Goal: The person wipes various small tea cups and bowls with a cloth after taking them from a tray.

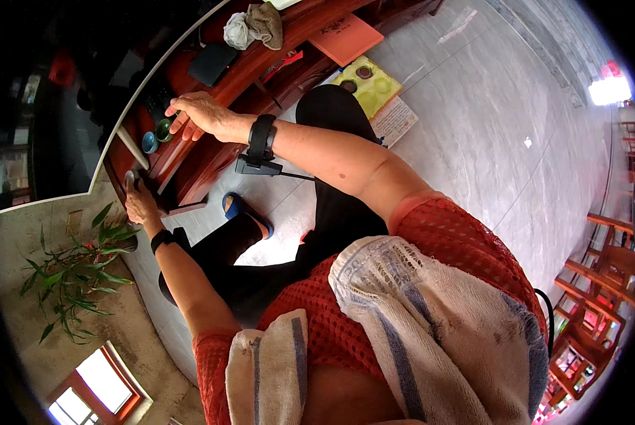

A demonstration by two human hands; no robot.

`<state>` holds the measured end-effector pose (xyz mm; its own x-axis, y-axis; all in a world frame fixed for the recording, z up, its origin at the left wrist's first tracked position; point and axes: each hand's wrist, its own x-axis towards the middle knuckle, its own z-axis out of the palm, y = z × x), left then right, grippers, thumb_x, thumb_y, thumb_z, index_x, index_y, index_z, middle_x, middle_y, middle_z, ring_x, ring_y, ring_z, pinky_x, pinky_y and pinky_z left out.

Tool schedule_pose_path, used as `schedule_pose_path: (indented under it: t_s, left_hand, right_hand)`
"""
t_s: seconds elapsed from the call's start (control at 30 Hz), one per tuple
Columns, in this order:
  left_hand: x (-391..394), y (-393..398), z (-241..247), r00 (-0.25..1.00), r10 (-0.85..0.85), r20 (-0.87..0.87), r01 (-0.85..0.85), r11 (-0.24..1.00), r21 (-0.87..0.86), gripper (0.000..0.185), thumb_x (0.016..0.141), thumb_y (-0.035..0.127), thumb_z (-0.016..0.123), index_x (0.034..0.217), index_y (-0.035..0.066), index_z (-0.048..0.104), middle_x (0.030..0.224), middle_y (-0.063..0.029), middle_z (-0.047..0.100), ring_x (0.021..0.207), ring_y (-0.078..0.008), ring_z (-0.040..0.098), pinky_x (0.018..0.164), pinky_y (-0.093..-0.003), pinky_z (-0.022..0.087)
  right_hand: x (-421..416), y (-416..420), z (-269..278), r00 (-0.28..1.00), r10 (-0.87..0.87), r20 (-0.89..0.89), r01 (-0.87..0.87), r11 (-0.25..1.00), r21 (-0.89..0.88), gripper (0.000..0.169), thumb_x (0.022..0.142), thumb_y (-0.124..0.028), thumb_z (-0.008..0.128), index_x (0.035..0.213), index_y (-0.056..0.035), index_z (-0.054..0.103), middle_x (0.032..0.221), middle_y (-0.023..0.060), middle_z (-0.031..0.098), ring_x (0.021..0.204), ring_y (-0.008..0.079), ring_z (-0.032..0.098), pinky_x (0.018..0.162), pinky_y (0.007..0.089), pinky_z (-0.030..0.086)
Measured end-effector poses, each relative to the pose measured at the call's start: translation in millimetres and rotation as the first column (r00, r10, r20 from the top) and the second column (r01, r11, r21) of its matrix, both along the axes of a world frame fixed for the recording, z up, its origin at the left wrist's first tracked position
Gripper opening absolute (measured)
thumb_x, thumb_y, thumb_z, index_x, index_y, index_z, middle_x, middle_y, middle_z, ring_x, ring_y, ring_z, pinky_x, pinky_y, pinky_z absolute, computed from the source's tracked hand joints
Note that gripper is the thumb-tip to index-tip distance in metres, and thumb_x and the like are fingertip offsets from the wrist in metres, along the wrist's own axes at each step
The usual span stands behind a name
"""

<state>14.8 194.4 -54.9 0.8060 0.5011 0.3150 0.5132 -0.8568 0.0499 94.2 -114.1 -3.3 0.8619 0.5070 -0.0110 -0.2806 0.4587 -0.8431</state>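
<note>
My left hand is at the end of a red-brown wooden cabinet, its fingers around a small pale, shiny object that I cannot identify. Above the cabinet's front edge is my right hand, fingers apart and nothing plainly held. Beside its fingertips stands a small green cup, with a small blue cup next to it. A pale bar lies between the blue cup and my left hand. Both wrists wear black bands.
A large dark glossy screen rises behind the cabinet. Farther along it are a black box and crumpled cloths. An orange-red folder and a yellow tray are near my knee. A leafy plant is at the left.
</note>
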Motion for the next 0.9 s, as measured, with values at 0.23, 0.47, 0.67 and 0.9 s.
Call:
schedule_pose_path:
  t_s: [0.23, 0.47, 0.67, 0.9]
  left_hand:
    - [-17.6, 16.4, 0.7, 0.996, -0.070, 0.047, 0.070, 0.998, 0.010, 0.078, 0.086, 0.051, 0.066, 0.144, 0.009, 0.035, 0.106, -0.0255, 0.068, 0.091, -0.0413, 0.068, 0.075, -0.0516, 0.054]
    - [-54.4, -32.1, 71.1, 0.918, -0.341, -0.203, 0.290, 0.926, -0.242, 0.043, 0.092, 0.045, 0.061, 0.106, 0.005, 0.071, 0.097, -0.0210, 0.070, 0.092, -0.0391, 0.066, 0.075, -0.0477, 0.050]
    - [-42.1, -102.3, 69.2, 0.778, -0.578, -0.247, 0.311, 0.696, -0.647, 0.043, 0.096, 0.041, 0.060, 0.101, -0.001, 0.070, 0.075, -0.0141, 0.067, 0.068, -0.0166, 0.061, 0.065, -0.0328, 0.048]
    - [-28.3, -136.6, 39.8, 0.656, -0.682, -0.324, 0.372, 0.665, -0.648, 0.032, 0.091, 0.034, 0.065, 0.104, 0.005, 0.073, 0.089, -0.0198, 0.071, 0.080, -0.0292, 0.070, 0.075, -0.0373, 0.052]
  right_hand:
    - [5.1, -22.0, 22.2, 0.995, -0.086, 0.049, 0.085, 0.996, 0.030, 0.039, 0.096, -0.036, 0.050, 0.106, -0.0003, 0.061, 0.083, 0.0171, 0.070, 0.053, 0.0164, 0.061, 0.045, 0.0284, 0.049]
    - [-3.0, -131.1, 80.6, 0.941, -0.150, 0.304, 0.184, 0.979, -0.088, 0.033, 0.099, -0.033, 0.049, 0.112, -0.0080, 0.066, 0.094, 0.0121, 0.071, 0.070, 0.0143, 0.066, 0.058, 0.0249, 0.051]
    - [13.1, -265.6, 9.7, 0.814, -0.407, 0.414, 0.567, 0.707, -0.422, 0.031, 0.094, -0.035, 0.061, 0.103, -0.0069, 0.071, 0.088, 0.0048, 0.071, 0.071, 0.0095, 0.063, 0.060, 0.0231, 0.050]
    - [32.3, -354.2, -237.9, 0.836, -0.089, 0.541, 0.547, 0.059, -0.835, 0.020, 0.083, -0.024, 0.066, 0.094, -0.0086, 0.073, 0.092, 0.0146, 0.071, 0.086, 0.0342, 0.067, 0.076, 0.0436, 0.054]
